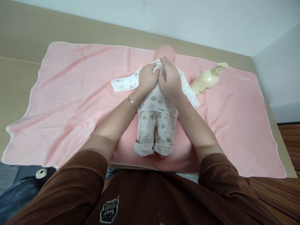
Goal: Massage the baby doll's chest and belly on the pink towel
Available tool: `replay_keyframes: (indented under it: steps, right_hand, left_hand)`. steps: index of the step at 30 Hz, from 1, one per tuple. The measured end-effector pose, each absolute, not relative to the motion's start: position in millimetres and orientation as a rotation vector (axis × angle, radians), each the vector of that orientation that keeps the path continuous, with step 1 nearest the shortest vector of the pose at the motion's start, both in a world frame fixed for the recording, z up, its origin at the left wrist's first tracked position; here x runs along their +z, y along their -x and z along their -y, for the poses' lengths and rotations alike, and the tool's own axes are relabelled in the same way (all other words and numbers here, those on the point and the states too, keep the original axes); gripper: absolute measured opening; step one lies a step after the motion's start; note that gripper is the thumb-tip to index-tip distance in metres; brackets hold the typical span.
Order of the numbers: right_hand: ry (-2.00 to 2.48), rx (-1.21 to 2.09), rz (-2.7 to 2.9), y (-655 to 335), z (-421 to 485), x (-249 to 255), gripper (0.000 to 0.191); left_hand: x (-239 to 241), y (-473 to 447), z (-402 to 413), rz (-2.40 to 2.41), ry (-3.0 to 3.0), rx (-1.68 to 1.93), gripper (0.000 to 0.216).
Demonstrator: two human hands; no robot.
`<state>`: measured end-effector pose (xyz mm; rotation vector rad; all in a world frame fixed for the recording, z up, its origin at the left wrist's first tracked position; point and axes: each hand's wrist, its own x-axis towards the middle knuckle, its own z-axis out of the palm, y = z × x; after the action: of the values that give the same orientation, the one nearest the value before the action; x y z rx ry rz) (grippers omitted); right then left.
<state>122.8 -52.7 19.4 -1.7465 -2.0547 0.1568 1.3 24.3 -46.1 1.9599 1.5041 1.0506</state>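
A baby doll lies stretched out on a pink blanket, its round head at the far end. It wears a white printed shirt and matching pants with rolled cuffs. My left hand rests on the shirt's upper part, thumb apart from the fingers, whose tips are partly hidden. Beside it, my right hand lies on the shirt with fingers stretched toward the neck. Both hands meet near the collar and cover much of the chest or back; which side faces up I cannot tell.
A pale yellow pump bottle lies tilted on the blanket, right of the doll, by a sleeve. The blanket covers most of a wooden table against a white wall. Below left are dark items and a white roll.
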Motion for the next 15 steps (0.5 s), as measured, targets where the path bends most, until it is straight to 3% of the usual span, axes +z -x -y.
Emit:
replay_keyframes:
  steps: [10,15]
  right_hand:
    - [1.717,0.078,2.041,-124.5,62.8,34.9,0.072]
    - [1.858,0.189,2.183,-114.9,59.7,24.4,0.068]
  left_hand:
    - [-37.8,-1.4,-18.9,-1.500,-1.947,0.987,0.051]
    - [-31.2,-3.3,-13.4,-1.545,-1.967,0.963,0.047]
